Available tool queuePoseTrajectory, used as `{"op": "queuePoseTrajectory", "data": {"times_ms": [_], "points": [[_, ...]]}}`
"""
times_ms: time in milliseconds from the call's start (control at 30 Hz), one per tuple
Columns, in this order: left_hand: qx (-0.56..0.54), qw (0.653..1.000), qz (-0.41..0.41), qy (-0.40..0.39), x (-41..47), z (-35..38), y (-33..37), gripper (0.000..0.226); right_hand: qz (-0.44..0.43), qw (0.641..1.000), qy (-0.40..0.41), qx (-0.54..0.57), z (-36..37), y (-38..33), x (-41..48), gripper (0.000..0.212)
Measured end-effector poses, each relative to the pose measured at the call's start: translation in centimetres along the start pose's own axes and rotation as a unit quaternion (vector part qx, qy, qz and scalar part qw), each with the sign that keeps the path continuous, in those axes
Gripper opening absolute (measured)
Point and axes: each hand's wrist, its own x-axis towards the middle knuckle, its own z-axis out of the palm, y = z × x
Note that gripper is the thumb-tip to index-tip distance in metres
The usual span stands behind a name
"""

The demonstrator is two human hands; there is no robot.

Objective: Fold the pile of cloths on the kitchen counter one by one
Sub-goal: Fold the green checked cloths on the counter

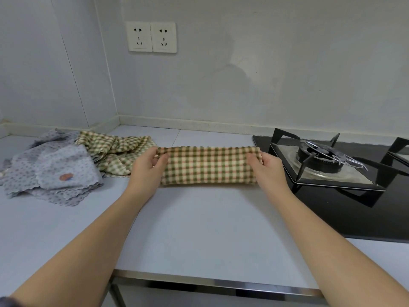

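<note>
Bare forearms stretched from the front edge of the counter (pixel 199 229), where the left hand (pixel 147 167) and right hand (pixel 269 168) each pinched one end of a checked cloth (pixel 208 166), held as a long band over the counter's middle. A pile (pixel 55 171) of grey and checked cloths lay crumpled near the back left corner, and a hob (pixel 332 171) sat along the right edge.

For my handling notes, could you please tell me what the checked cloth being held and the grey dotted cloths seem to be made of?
Checked cloth: probably soft fleecy microfibre or a woven fabric, matt; its surface looks fuzzy. Grey dotted cloths: likely thin microfibre, matt, with wavy cut edges.
</note>
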Motion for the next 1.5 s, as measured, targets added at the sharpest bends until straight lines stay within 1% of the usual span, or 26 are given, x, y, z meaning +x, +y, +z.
{"op": "queuePoseTrajectory", "data": {"times_ms": [100, 167, 233, 300, 433, 533, 633, 700, 767, 867, 1100, 1200, 1267, 1333, 1367, 1400, 1433, 1467, 1500], "points": [[0.042, 0.996, -0.060, -0.044, 0.2, 0.3, 0.2, 0.019, 0.013, 0.997, -0.003, -0.071, 0.0, 0.2, 0.1, 0.038], [0.109, 0.988, -0.086, -0.067, 0.3, 0.6, 0.4, 0.018, 0.028, 0.991, -0.017, -0.130, -0.2, 0.3, 0.1, 0.041], [0.173, 0.978, -0.095, -0.070, 0.3, 1.0, 0.7, 0.014, 0.048, 0.977, -0.052, -0.200, -0.3, 0.3, 0.0, 0.043], [0.205, 0.969, -0.111, -0.077, 0.3, 1.2, 0.8, 0.016, 0.060, 0.961, -0.070, -0.261, -0.4, 0.2, -0.1, 0.043], [0.271, 0.951, -0.107, -0.104, 0.3, 1.4, 0.9, 0.023, 0.049, 0.936, -0.061, -0.343, -0.7, -0.1, -0.4, 0.037], [0.308, 0.942, -0.091, -0.097, 0.4, 1.8, 1.0, 0.022, 0.030, 0.932, -0.039, -0.360, -0.5, -0.1, -0.4, 0.035], [0.327, 0.941, -0.069, -0.047, 0.3, 2.0, 0.9, 0.022, 0.009, 0.927, -0.017, -0.376, -0.1, 0.0, -0.3, 0.034], [0.347, 0.937, -0.045, -0.006, 0.0, 2.1, 0.7, 0.022, 0.007, 0.917, -0.020, -0.398, 0.1, 0.0, -0.3, 0.033], [0.366, 0.930, -0.025, 0.016, -0.3, 2.3, 0.5, 0.021, 0.011, 0.912, -0.025, -0.409, 0.2, 0.1, -0.3, 0.034], [0.373, 0.927, -0.013, 0.022, -0.2, 2.6, 0.3, 0.023, 0.017, 0.913, -0.018, -0.407, 0.3, 0.1, -0.3, 0.033], [0.400, 0.915, -0.008, 0.052, 0.3, 3.0, -0.7, 0.028, -0.003, 0.910, 0.012, -0.415, 0.4, 0.5, 0.1, 0.029], [0.420, 0.906, 0.004, 0.050, 0.2, 3.1, -0.7, 0.026, 0.005, 0.900, 0.012, -0.437, 0.6, 0.5, 0.2, 0.026], [0.439, 0.896, 0.032, 0.059, 0.1, 3.1, -0.2, 0.027, 0.002, 0.892, 0.021, -0.451, 0.6, 0.4, 0.1, 0.026], [0.436, 0.892, 0.095, 0.067, -0.1, 3.1, 0.4, 0.031, -0.045, 0.895, 0.042, -0.442, 0.4, 0.0, 0.0, 0.035], [0.425, 0.893, 0.138, 0.057, -0.2, 3.2, 0.7, 0.033, -0.088, 0.900, 0.051, -0.424, 0.3, -0.3, -0.1, 0.037], [0.417, 0.891, 0.176, 0.030, -0.3, 3.4, 1.0, 0.034, -0.132, 0.905, 0.041, -0.402, 0.4, -0.4, -0.3, 0.039], [0.410, 0.891, 0.194, -0.015, -0.5, 3.8, 1.2, 0.037, -0.162, 0.914, 0.006, -0.373, 0.6, -0.7, -0.5, 0.040], [0.404, 0.893, 0.185, -0.073, -0.8, 4.1, 1.4, 0.042, -0.169, 0.922, -0.057, -0.344, 1.1, -0.9, -0.9, 0.044], [0.404, 0.891, 0.156, -0.137, -1.2, 4.6, 1.5, 0.047, -0.151, 0.921, -0.137, -0.332, 1.7, -0.9, -1.5, 0.048]]}}
